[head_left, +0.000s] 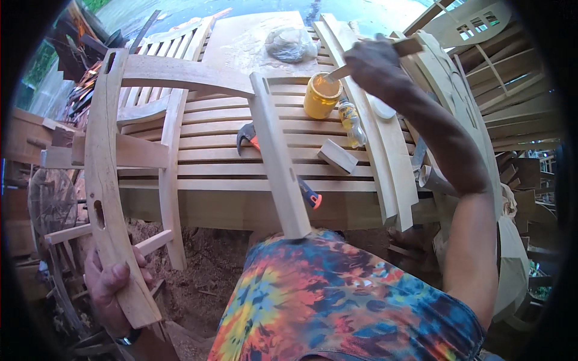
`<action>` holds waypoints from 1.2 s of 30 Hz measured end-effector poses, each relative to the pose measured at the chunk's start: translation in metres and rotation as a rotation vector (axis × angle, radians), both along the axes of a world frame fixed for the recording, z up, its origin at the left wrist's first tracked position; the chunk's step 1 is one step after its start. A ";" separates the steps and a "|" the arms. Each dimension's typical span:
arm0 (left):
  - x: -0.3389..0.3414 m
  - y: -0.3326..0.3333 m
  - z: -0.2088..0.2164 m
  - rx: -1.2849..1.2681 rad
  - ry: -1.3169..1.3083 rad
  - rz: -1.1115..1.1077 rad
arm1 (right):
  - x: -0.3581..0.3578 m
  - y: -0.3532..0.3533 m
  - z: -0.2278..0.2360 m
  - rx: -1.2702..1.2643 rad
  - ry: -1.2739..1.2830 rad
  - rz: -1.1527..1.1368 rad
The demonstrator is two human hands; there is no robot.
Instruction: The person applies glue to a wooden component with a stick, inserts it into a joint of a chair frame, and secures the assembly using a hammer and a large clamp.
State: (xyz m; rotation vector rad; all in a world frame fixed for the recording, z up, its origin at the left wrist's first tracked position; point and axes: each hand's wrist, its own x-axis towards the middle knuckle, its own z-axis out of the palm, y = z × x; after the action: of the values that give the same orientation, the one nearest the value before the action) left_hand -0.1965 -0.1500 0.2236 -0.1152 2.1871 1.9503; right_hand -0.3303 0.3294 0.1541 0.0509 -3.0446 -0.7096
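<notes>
My left hand (114, 281) is wrapped round the lower end of a wooden post (103, 144) with slots cut in it. A curved rail (186, 74) joins this post to a second post (276, 156), whose near end touches my shirt. Above the slatted bench, my right hand (374, 65) grips a flat wooden stick (408, 48). The stick's tip reaches into the mouth of a yellow jar (319, 107) with a tan paste inside. A claw hammer (245, 137) lies partly hidden behind the second post.
A clear plastic bottle (350, 125) and a small wood block (338, 156) lie on the slatted bench (211, 137). A plastic bag (291, 46) rests on a board at the back. Long planks (376, 150) lie along the right. Sawdust covers the ground (208, 271).
</notes>
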 end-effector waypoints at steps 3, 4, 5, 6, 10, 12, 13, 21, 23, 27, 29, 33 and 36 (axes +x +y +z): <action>-0.003 0.018 0.013 -0.094 -0.004 0.003 | -0.026 -0.005 -0.038 0.104 -0.076 0.182; -0.005 0.024 0.018 -0.147 -0.014 -0.012 | -0.031 -0.005 -0.048 0.141 -0.106 0.222; -0.007 0.032 0.020 -0.168 -0.007 -0.012 | -0.038 -0.005 -0.063 0.126 -0.110 0.242; -0.009 0.039 0.024 -0.187 -0.015 0.003 | -0.041 -0.005 -0.076 0.195 -0.114 0.302; -0.030 0.054 0.022 -0.223 -0.083 -0.011 | -0.063 0.019 -0.107 0.144 -0.135 0.412; -0.031 0.048 0.016 -0.238 -0.118 0.001 | -0.055 0.032 -0.079 -0.086 -0.067 0.399; -0.024 0.038 0.015 -0.231 -0.100 0.007 | -0.053 0.043 -0.071 -0.095 -0.041 0.331; -0.041 0.014 0.000 -0.178 -0.044 -0.082 | 0.010 0.161 -0.060 -0.916 0.035 0.086; -0.047 0.014 0.001 -0.185 -0.047 -0.113 | 0.033 0.192 -0.087 -1.196 0.032 0.033; -0.031 0.015 -0.008 -0.172 -0.006 -0.086 | 0.107 0.160 -0.114 -1.685 -0.029 -0.090; -0.023 0.002 -0.007 -0.079 0.012 -0.077 | 0.142 0.138 -0.122 -1.709 -0.046 -0.221; -0.008 -0.013 -0.006 0.109 0.069 -0.056 | 0.168 0.076 -0.125 -1.866 -0.081 -0.270; -0.018 -0.020 -0.027 0.268 0.014 -0.075 | 0.173 0.055 -0.146 -2.031 -0.066 -0.163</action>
State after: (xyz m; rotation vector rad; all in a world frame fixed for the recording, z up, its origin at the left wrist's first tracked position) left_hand -0.2150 -0.1699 0.1964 0.0221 1.8859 2.1833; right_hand -0.1578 0.3842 0.0083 -0.1849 -2.2471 2.2572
